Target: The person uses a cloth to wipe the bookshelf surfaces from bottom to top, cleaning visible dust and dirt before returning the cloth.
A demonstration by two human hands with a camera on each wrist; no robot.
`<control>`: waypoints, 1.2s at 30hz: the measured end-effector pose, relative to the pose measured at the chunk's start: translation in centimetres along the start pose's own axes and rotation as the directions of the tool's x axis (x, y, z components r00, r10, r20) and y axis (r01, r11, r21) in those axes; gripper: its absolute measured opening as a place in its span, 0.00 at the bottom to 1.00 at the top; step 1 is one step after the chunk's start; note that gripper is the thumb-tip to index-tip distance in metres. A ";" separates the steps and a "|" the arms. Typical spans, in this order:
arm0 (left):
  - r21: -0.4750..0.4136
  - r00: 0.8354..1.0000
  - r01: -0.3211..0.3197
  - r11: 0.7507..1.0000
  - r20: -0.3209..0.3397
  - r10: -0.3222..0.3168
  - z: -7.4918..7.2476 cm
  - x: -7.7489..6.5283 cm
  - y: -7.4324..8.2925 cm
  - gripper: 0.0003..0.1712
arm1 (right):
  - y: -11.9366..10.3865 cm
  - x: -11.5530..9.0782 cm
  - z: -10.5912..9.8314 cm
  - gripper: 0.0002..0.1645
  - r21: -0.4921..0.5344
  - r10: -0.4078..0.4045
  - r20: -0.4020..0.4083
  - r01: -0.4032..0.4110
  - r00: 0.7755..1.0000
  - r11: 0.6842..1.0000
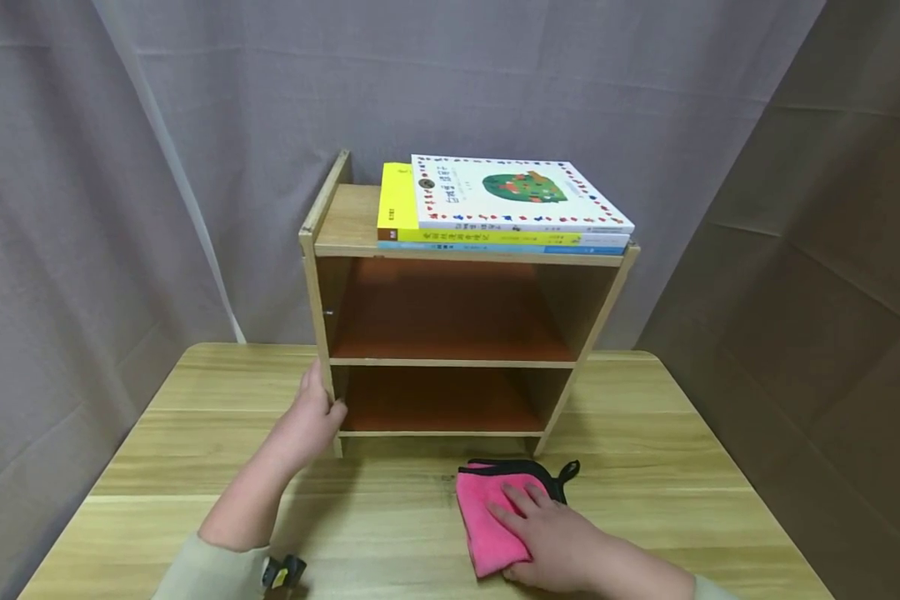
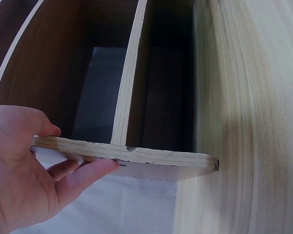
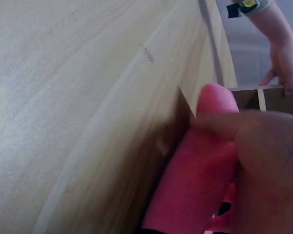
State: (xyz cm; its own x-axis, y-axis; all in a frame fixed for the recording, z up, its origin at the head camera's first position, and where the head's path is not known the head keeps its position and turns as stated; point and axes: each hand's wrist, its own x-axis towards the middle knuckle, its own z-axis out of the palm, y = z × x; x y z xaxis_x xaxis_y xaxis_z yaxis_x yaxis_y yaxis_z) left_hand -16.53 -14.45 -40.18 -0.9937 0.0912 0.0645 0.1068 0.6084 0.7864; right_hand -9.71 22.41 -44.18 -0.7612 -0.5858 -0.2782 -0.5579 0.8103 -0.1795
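A small wooden shelf (image 1: 450, 363) with open compartments stands on the table. My left hand (image 1: 311, 421) grips its left side panel (image 2: 161, 157) low down, with the thumb on one face and fingers on the other in the left wrist view. In front of the shelf, my right hand (image 1: 558, 537) holds a folded pink cloth (image 1: 483, 508) with black edging and a loop. Its fingers spread over the top and its thumb lies at the near edge. The right wrist view shows the cloth (image 3: 193, 180) beside the thumb, partly covered by the blurred hand.
Several stacked books (image 1: 525, 196) lie on the shelf's top, a white picture book uppermost. The wood-grain table (image 1: 157, 467) extends to both sides of the shelf. Grey curtains (image 1: 195, 125) hang behind and beside it. A dark strap (image 1: 283, 572) sits at the left sleeve.
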 end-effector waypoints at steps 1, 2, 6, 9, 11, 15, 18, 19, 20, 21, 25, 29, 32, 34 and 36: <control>0.002 1.000 0.001 1.000 0.002 -0.001 0.0 0.0 0.0 0.50 | 0.1 -0.1 -0.1 0.45 0.021 0.003 0.017 -0.003 1.000 1.000; 0.002 1.000 0.003 1.000 0.004 -0.003 0.0 -0.1 0.1 0.50 | 0.1 -0.3 -0.2 0.47 0.043 0.004 0.034 -0.006 0.999 0.999; 0.009 1.000 0.000 1.000 0.000 0.000 -0.1 -0.2 0.2 0.50 | 0.4 -0.6 -0.6 0.43 0.090 0.005 0.055 -0.010 0.998 0.996; 0.009 1.000 -0.010 1.000 -0.005 0.010 -0.1 -0.2 0.2 0.50 | 0.4 -0.6 -0.6 0.34 0.080 0.002 0.038 -0.005 0.999 0.997; 0.005 1.000 -0.014 1.000 -0.005 0.014 -0.1 -0.2 0.2 0.50 | 0.3 -0.6 -0.5 0.32 0.073 0.004 0.019 -0.005 1.000 0.997; 0.010 1.000 -0.008 1.000 -0.006 0.008 -0.2 -0.3 0.1 0.50 | 0.1 -0.5 -0.3 0.34 0.050 0.013 -0.015 -0.012 1.000 0.999; 0.013 1.000 -0.007 1.000 -0.013 0.007 -0.1 -0.2 0.2 0.50 | 0.0 -0.4 0.0 0.35 0.020 0.009 -0.041 -0.009 0.999 1.000; 0.015 1.000 -0.008 1.000 -0.016 0.008 -0.1 -0.2 0.2 0.50 | 0.0 -0.4 0.1 0.35 0.010 0.009 -0.049 -0.008 0.999 1.000; 0.018 1.000 -0.007 1.000 -0.017 0.008 -0.1 -0.2 0.2 0.50 | 0.1 -0.3 0.2 0.35 -0.001 0.007 -0.058 -0.007 0.998 1.000; 0.021 1.000 -0.008 1.000 -0.019 0.008 -0.1 -0.2 0.2 0.50 | 0.1 -0.3 0.3 0.35 -0.010 0.005 -0.066 -0.006 0.998 1.000; 0.060 1.000 -0.016 0.998 -0.013 0.016 -0.2 -0.4 0.2 0.50 | 0.3 -0.2 0.8 0.35 -0.060 -0.011 -0.100 0.005 0.995 0.998; 0.115 1.000 -0.019 0.993 0.018 0.017 -0.4 -1.4 -0.1 0.49 | 0.4 0.0 1.3 0.34 -0.113 -0.032 -0.115 0.019 0.993 0.993; 0.165 0.999 -0.004 0.986 0.034 -0.001 -0.5 -2.7 -0.5 0.41 | 0.6 0.0 1.5 0.34 -0.129 -0.036 -0.103 0.023 0.994 0.991; 0.203 0.999 0.009 0.979 0.033 -0.016 -0.6 -3.6 -0.8 0.36 | 0.6 -0.1 1.5 0.34 -0.125 -0.037 -0.094 0.025 0.995 0.992; 0.258 0.999 0.019 0.966 0.022 -0.026 -0.7 -4.7 -1.1 0.30 | 0.6 -0.2 1.5 0.34 -0.109 -0.040 -0.094 0.029 0.995 0.994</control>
State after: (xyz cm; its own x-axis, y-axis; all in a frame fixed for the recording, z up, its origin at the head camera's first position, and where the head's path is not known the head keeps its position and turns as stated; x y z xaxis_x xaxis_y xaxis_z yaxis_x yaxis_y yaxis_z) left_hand -11.99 -16.11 -40.87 -0.9952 0.0929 0.0303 0.0924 0.7931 0.6020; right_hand -9.44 23.02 -45.65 -0.7662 -0.6165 -0.1813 -0.6127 0.7859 -0.0835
